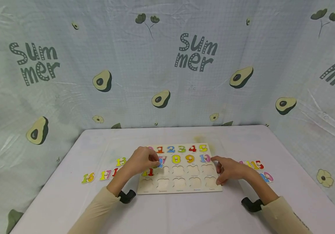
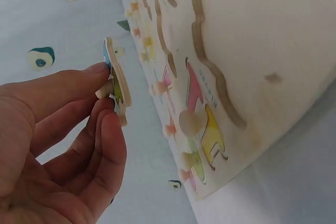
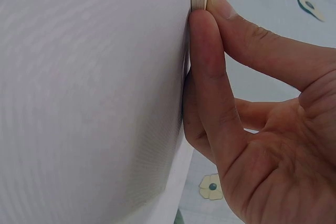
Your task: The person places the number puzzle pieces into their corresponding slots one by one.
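My left hand (image 1: 144,160) pinches a knobbed wooden number piece (image 2: 118,85), green and blue, between thumb and fingers. It hangs over the left part of the pale wooden number puzzle board (image 1: 172,190), tilted on edge in the left wrist view. My right hand (image 1: 231,169) grips the board's right edge, thumb on the top face and a finger against the side in the right wrist view. Number pieces fill much of the upper two rows, with the 10 piece (image 1: 205,158) near my right index finger. An 11 piece (image 1: 148,172) sits at the third row's left; other recesses below are bare.
Left of the board lie loose pieces: a 16 (image 1: 88,177), a 17 (image 1: 105,175), a 13 (image 1: 121,161) and a red one partly behind my left arm. Beyond my right wrist lie a 15 (image 1: 257,164) and a blue-and-pink piece (image 1: 268,177). A patterned curtain (image 1: 144,65) surrounds the table.
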Motion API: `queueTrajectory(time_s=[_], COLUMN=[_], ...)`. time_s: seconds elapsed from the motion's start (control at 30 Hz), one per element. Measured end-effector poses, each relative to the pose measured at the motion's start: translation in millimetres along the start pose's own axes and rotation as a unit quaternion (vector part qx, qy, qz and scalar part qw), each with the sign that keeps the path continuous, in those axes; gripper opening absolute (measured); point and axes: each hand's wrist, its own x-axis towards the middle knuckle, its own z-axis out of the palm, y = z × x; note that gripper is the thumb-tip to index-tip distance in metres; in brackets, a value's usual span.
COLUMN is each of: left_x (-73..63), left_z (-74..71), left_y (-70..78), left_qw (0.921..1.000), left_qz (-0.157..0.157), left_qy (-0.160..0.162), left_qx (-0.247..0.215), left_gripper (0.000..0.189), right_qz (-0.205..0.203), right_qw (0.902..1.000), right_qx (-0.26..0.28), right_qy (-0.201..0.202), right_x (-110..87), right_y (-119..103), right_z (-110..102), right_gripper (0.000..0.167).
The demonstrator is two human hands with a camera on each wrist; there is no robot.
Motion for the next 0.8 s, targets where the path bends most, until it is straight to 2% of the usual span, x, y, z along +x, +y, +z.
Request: queueTrajectory(time_s=[0.13,0.4,0.5,0.8], left_x=[3.3,10.0,11.5,14.5], left_z=[6.6,13.8,15.5,19.6], left_y=[2.3,5.1,4.0,1.9], left_qw=[0.9998,0.9969,0.9964,0.996], left_qz=[0.014,0.073,0.075,0.047], left_qy=[-0.007,-0.031,-0.039,-0.076], left_qx=[0.006,0.0,0.004,-0.003], left_gripper=[0.007,0.009,0.012,0.014], right_qz=[-0.002,-0.003,-0.005,-0.015], right_qw=[1.0,1.0,1.0,0.9999], right_qx=[0.002,0.003,0.004,0.007], right_qy=[0.0,0.002,0.001,0.001], right_x=[0.2,-0.1,-0.1,-1.1], right_y=[-0.4,-1.0,-1.0,-0.6], right_z=[-0.3,0.5,0.6,-0.3], right_gripper=[0.092,0.092,0.092,0.091])
